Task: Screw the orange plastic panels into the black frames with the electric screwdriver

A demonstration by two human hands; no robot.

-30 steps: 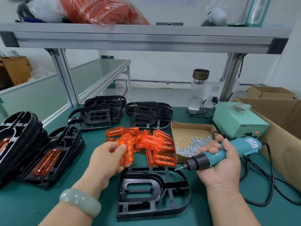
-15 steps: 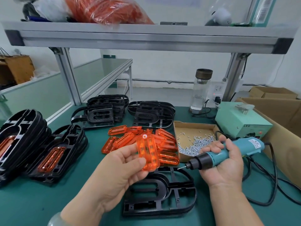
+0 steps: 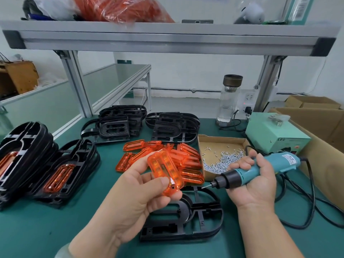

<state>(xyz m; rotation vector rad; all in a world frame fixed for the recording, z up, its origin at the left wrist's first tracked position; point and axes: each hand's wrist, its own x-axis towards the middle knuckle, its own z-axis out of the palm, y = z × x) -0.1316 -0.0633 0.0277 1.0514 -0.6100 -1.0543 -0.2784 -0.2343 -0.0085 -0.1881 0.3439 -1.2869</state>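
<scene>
Left hand (image 3: 134, 194), palm up, pinches one orange panel (image 3: 165, 174) between thumb and fingers, raised above the counter (image 3: 37, 229) and tilted over the empty black frame (image 3: 188, 218) lying flat at the near centre. Right hand (image 3: 255, 185) is wrapped fully round the teal electric screwdriver (image 3: 247, 172), its bit pointing left toward the held panel but apart from it.

Surroundings: a loose heap of orange panels (image 3: 188, 161) lies just behind the held panel, partly masked by it and by the left thumb. To the right of the heap, an open cardboard tray (image 3: 219, 141) holds small silver screws (image 3: 221, 162); the right hand's fingers overlap its near corner. A pale green power box (image 3: 275, 136) stands behind the right hand, with black cable (image 3: 312, 202) looping across the counter. A glass bottle (image 3: 229, 101) stands at the rear. Stacked bare frames (image 3: 173, 127) sit at the back; frames already fitted with panels (image 3: 61, 175) are stacked at the left.

The leftmost stack is cut off by the picture's edge. The near part of the empty frame is covered by the left hand. The label on the screwdriver is too small to read.
</scene>
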